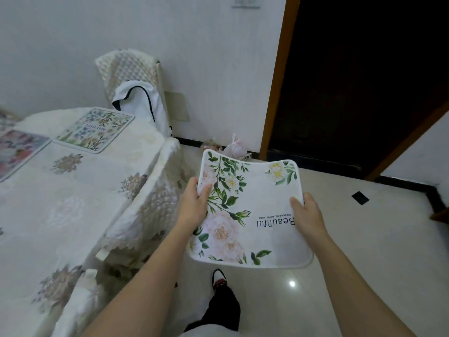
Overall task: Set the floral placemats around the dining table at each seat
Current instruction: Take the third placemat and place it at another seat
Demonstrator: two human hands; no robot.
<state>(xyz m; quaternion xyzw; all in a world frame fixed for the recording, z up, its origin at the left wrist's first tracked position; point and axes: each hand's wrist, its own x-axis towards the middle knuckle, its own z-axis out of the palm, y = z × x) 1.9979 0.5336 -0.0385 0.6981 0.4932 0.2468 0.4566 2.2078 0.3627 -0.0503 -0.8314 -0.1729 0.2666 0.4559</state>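
A person stands beside the table point(80, 198), a shoe point(218, 278) on the glossy floor point(364, 251), holding a mat point(252, 210) in 2 hands. The left hand point(195, 203) pinches the mat's left edge, thumb on top, and the right hand point(307, 211) grips the right edge the same way. The mat sags between them with its far edge curling up and its lettering upside down to the wearer. It hangs over the floor, clear of the table and not yet at any seat.

The mat looks limp, so lowering 1 side first could fold a corner under or leave it askew. Dragging it into line may ruck the loose cloth beneath. What appears to be a near chair point(148, 210) in a quilted cover sits against the table edge, and a reach over it could snag the mat.

The table wears a pale flowered cloth that hangs over its edge. 2 mats already lie flat at the far end: a corner mat point(97, 128) and a left mat point(17, 152) cut off by the frame. Behind them is a far chair point(131, 69) with a white garment point(141, 103) on its back. Beyond are a white wall point(206, 57), a pink bundle point(234, 148) by the skirting and a dark doorway point(364, 81).
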